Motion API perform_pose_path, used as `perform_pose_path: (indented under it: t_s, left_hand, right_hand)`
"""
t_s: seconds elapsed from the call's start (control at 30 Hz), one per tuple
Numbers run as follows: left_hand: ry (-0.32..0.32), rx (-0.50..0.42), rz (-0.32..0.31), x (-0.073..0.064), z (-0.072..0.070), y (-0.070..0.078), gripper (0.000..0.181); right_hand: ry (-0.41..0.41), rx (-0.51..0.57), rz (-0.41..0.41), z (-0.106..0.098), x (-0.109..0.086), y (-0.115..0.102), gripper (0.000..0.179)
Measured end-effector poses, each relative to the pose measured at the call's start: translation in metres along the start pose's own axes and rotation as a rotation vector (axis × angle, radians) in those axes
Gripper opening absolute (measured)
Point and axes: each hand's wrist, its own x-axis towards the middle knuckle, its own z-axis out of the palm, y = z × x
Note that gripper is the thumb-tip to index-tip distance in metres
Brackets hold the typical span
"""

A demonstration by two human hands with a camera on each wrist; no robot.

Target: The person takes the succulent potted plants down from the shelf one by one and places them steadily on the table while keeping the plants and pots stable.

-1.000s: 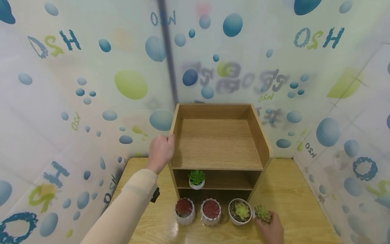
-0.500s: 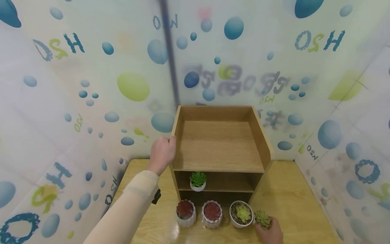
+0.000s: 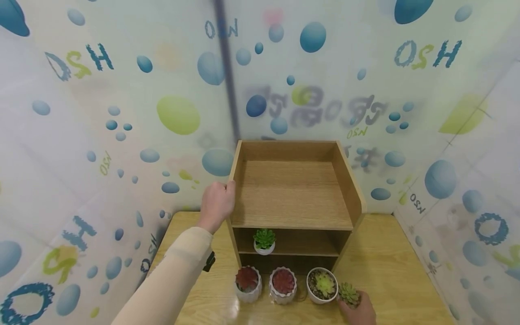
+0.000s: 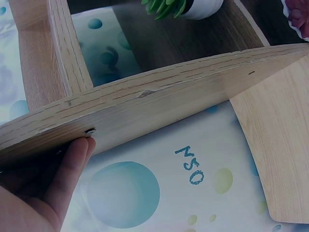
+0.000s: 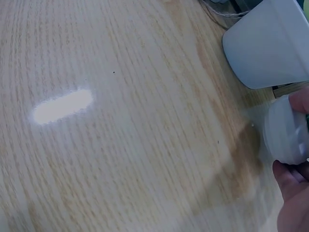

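My left hand [image 3: 217, 204] grips the left side panel of a small wooden shelf [image 3: 290, 194] near its upper front edge. In the left wrist view the fingers [image 4: 72, 164] press against the panel's outer face beside a small metal fitting. At the lower right, my right hand [image 3: 359, 310] holds a small potted succulent [image 3: 349, 294] with pale green leaves. Thumb and fingers pinch its white pot [image 5: 285, 130], close over the table in the right wrist view. To its left stands a larger white pot [image 3: 322, 285] with a yellow-green succulent.
Two dark red succulents in ribbed white pots, a left one [image 3: 248, 283] and a middle one [image 3: 282, 284], stand before the shelf. A bright green potted plant [image 3: 264, 241] sits on the middle shelf. Patterned walls enclose the wooden table [image 3: 390, 262] at the back and sides.
The head view has shifted slightly. My right hand and the small succulent have moved only a little; my left hand has stayed on the shelf panel.
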Motion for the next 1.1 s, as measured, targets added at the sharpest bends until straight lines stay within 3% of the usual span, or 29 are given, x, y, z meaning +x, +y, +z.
perform_pose_path:
  t_s: [0.23,0.67,1.1]
  left_hand:
    - [-0.003,-0.001,0.013,-0.001,0.001,0.001,0.060]
    - [0.004,-0.013,-0.003,0.000,-0.001,-0.002,0.060]
    - [0.004,-0.008,0.021,0.001,0.001,-0.002,0.060]
  right_hand:
    - [-0.052,-0.038,0.047,0.001,0.003,0.007,0.076]
    - [0.020,-0.081,-0.027,0.012,0.002,0.013,0.072]
    - [-0.010,-0.094,0.027,0.012,-0.002,0.006,0.067]
